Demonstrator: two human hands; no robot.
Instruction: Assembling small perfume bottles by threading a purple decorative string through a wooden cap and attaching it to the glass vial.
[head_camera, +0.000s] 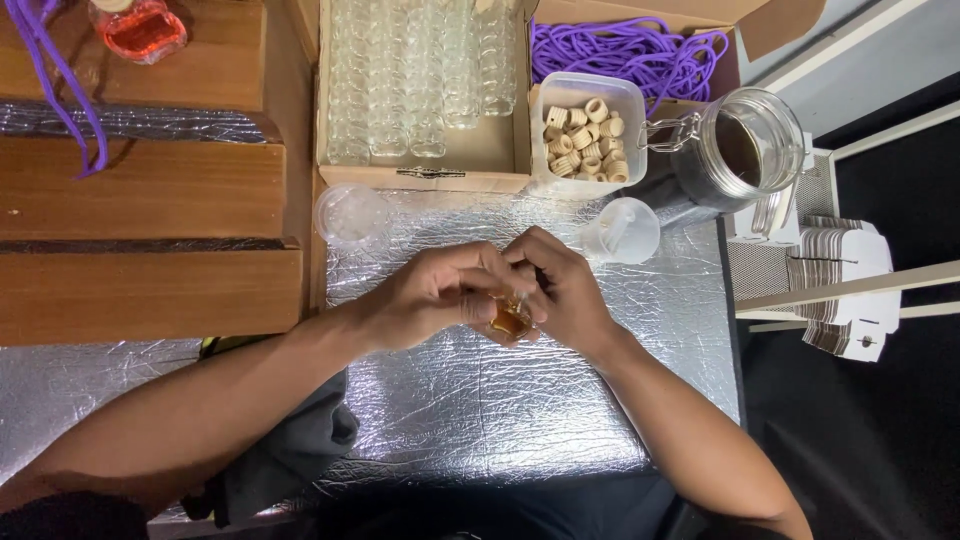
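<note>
Both hands meet over the middle of the crinkled silver foil-covered desk (480, 400). The left hand (430, 295) and the right hand (565, 290) pinch together around a small glass bottle of amber liquid (510, 322), fingers closed on it. Near the desk's far edge stand a clear plastic tub of pale cork stoppers (585, 130) and a cardboard box of empty glass bottles (420, 80).

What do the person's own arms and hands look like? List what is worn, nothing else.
Both forearms are bare, no sleeves in view. The left hand and right hand wear no gloves. No watch, bracelet or ring shows on either.
</note>
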